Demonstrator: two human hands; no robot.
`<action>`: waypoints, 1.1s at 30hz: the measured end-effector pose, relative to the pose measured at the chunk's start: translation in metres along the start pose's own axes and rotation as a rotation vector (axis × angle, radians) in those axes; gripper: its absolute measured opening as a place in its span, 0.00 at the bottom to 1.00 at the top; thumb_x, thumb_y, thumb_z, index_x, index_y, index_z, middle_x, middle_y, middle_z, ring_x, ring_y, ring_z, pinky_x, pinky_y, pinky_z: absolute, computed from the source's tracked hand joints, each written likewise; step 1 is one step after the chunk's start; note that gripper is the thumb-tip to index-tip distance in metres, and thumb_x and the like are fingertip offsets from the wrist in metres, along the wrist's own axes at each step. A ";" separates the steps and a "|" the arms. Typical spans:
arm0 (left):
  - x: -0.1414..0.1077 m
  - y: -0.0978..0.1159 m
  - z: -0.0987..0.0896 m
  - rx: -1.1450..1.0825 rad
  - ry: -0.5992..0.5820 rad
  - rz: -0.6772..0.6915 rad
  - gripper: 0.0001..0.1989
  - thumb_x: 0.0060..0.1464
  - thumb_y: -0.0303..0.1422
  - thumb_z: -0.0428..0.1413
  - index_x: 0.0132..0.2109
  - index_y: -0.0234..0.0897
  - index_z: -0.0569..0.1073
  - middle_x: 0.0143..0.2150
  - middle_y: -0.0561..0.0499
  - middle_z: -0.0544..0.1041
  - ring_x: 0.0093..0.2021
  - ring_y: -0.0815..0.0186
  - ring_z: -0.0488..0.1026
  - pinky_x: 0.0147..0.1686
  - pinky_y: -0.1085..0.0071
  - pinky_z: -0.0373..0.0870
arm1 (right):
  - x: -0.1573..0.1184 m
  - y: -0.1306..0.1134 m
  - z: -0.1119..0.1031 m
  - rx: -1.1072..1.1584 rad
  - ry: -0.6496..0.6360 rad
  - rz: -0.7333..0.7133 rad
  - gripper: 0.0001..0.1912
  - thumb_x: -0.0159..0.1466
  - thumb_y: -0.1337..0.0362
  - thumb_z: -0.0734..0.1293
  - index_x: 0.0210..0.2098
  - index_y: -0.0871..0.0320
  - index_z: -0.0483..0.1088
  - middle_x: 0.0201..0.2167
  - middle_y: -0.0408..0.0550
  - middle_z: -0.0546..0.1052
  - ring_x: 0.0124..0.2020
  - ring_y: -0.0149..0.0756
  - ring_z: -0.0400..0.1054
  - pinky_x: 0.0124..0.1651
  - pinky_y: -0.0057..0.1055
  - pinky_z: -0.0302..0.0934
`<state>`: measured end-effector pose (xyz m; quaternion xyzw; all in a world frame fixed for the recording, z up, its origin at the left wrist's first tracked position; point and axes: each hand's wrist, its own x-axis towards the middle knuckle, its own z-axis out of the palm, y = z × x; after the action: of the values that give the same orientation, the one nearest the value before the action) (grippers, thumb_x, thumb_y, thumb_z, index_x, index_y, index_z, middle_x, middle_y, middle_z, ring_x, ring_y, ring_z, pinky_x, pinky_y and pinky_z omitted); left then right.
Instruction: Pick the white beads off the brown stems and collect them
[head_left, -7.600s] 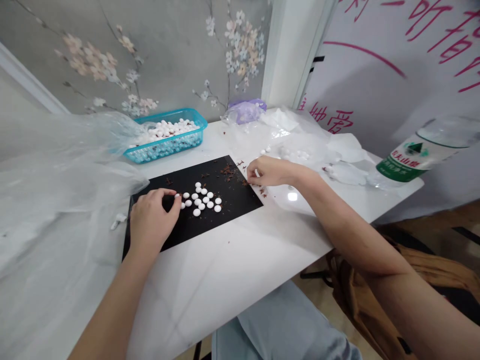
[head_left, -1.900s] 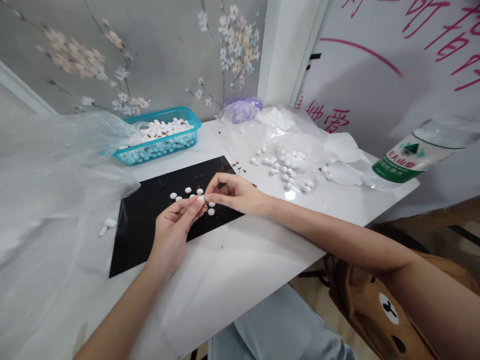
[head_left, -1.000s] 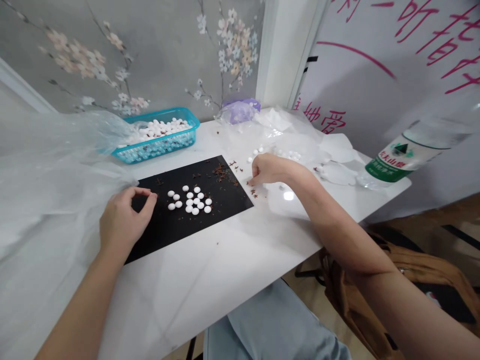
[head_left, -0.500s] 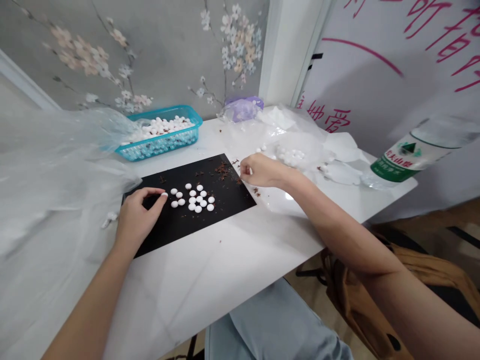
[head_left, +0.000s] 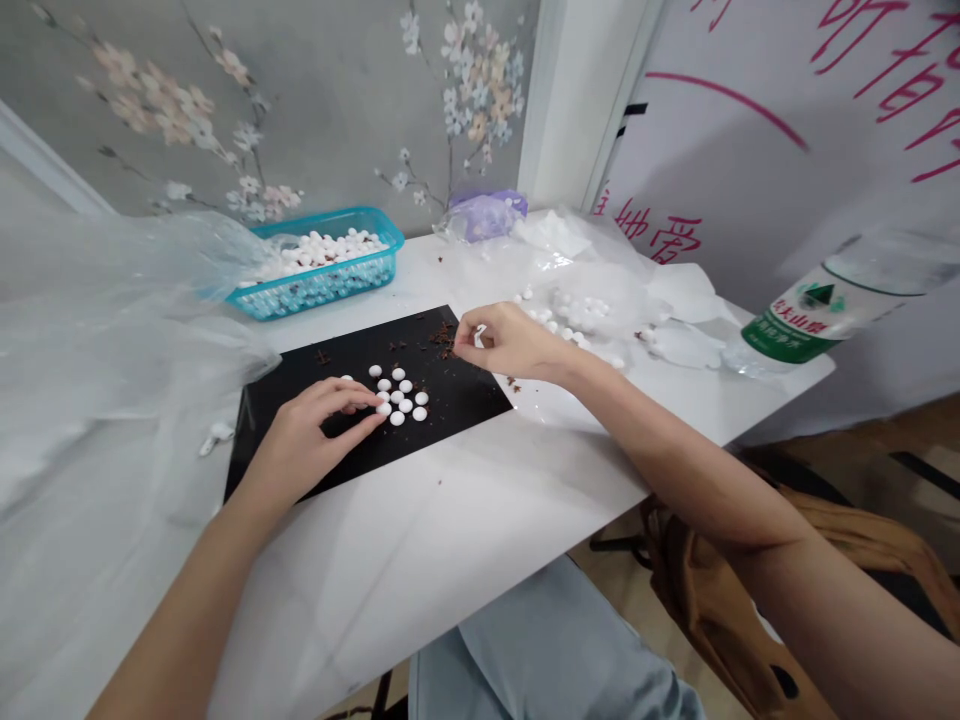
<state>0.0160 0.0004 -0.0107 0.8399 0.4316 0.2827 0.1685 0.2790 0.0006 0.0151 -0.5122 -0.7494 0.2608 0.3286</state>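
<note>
My left hand [head_left: 311, 435] reaches over a black mat [head_left: 300, 487], its thumb and forefinger closed about a white ball [head_left: 384, 409] at the left side of a cluster of small white balls [head_left: 406, 405]. The hand's fingers hide part of the mat and most of the balls to the left. Above the mat's right edge, my right hand [head_left: 499, 342] has thumb and forefinger pinched together. Whatever is in that pinch is too small to make out. Small brown pieces [head_left: 441, 337], some star-shaped, lie scattered just left of its fingertips.
A blue basket [head_left: 322, 282] full of white balls and brown bits stands at the back. Clear plastic bags [head_left: 82, 400] cover the left side; more plastic with loose white balls [head_left: 574, 315] lies right. A water bottle [head_left: 806, 315] stands at the right edge.
My left hand has moved right across the mat, from a ball held at its left side to the cluster. My right hand has shifted left, over the brown pieces.
</note>
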 end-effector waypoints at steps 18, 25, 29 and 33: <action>-0.003 0.031 0.021 -0.765 0.128 -0.407 0.13 0.37 0.37 0.66 0.32 0.38 0.77 0.31 0.51 0.79 0.31 0.67 0.75 0.40 0.69 0.73 | -0.008 -0.013 0.041 0.439 -0.202 -0.292 0.06 0.63 0.66 0.59 0.31 0.61 0.62 0.26 0.41 0.65 0.26 0.23 0.56 0.27 0.22 0.52; -0.005 0.031 0.022 -0.785 0.155 -0.399 0.11 0.38 0.36 0.66 0.32 0.38 0.77 0.30 0.51 0.79 0.31 0.65 0.76 0.39 0.68 0.74 | -0.013 -0.013 0.049 0.358 -0.110 -0.354 0.06 0.64 0.64 0.58 0.32 0.60 0.60 0.28 0.43 0.66 0.26 0.24 0.56 0.28 0.23 0.54; -0.005 0.034 0.023 -0.738 0.190 -0.378 0.10 0.38 0.35 0.66 0.31 0.39 0.78 0.30 0.52 0.79 0.31 0.66 0.76 0.37 0.70 0.75 | -0.014 -0.011 0.052 0.311 -0.067 -0.405 0.06 0.64 0.65 0.57 0.31 0.59 0.60 0.29 0.45 0.67 0.29 0.27 0.59 0.31 0.25 0.57; -0.005 0.036 0.024 -0.723 0.205 -0.371 0.09 0.38 0.34 0.66 0.31 0.39 0.78 0.30 0.52 0.79 0.31 0.67 0.76 0.37 0.73 0.75 | -0.013 -0.010 0.053 0.284 -0.031 -0.391 0.06 0.64 0.66 0.57 0.31 0.59 0.60 0.27 0.42 0.66 0.26 0.26 0.58 0.31 0.25 0.57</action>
<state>0.0514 -0.0251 -0.0123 0.6023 0.4630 0.4628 0.4568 0.2359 -0.0178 -0.0148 -0.3022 -0.7950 0.3029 0.4300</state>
